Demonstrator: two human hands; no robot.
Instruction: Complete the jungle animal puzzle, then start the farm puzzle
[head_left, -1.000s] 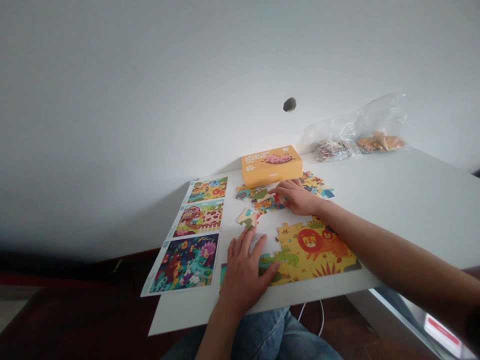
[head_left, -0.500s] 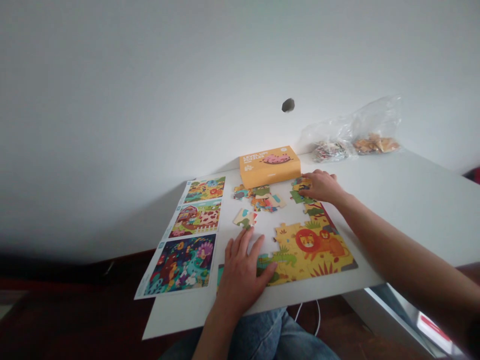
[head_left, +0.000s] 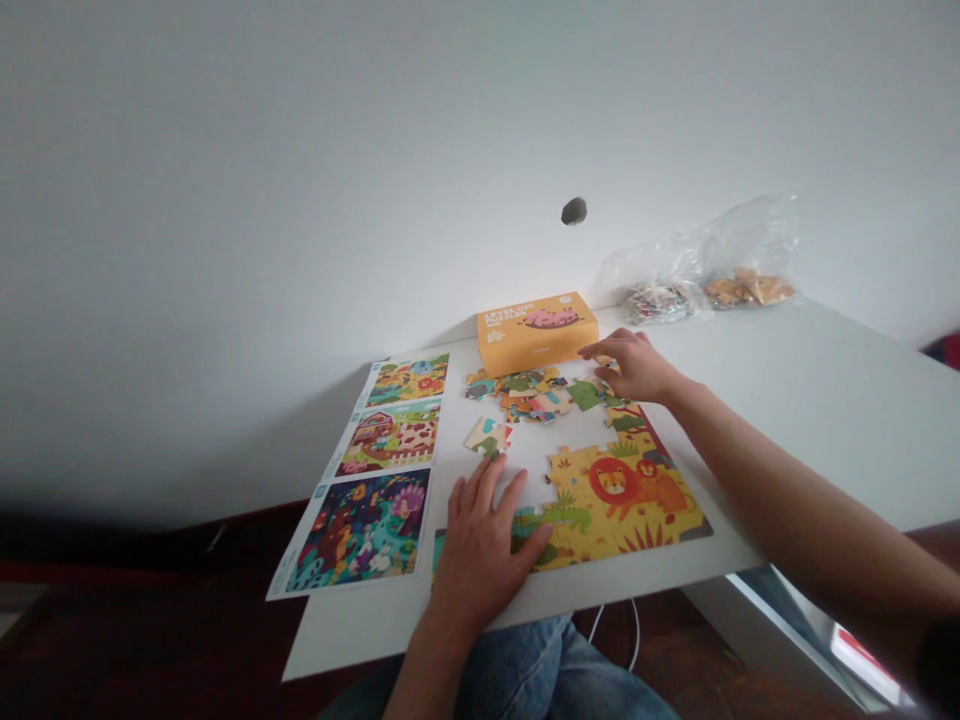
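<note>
My left hand [head_left: 484,545] lies flat with fingers spread over the lower left of a partly joined jigsaw puzzle [head_left: 600,500] showing lions and a crocodile. Its fingertips reach the edge of a loose cream-and-green puzzle piece [head_left: 486,436]. At the puzzle's upper right, my right hand [head_left: 634,367] hovers with index finger and thumb apart, close to the box corner. Just under it lie a green puzzle piece [head_left: 586,394] and other pieces partly hidden by the hand. A heap of loose puzzle pieces [head_left: 525,395] sits to the left of that hand.
An orange puzzle box [head_left: 536,335] stands behind the pieces against the wall. Left of the puzzle, a sheet with three printed pictures [head_left: 367,470] overhangs the white table's edge [head_left: 337,640]. Clear bags of puzzle pieces [head_left: 697,290] rest at the back right.
My right hand has shifted slightly left and up, and its fingers have spread. The green piece beneath it now sits further left, nearer the heap. My left hand has stayed put.
</note>
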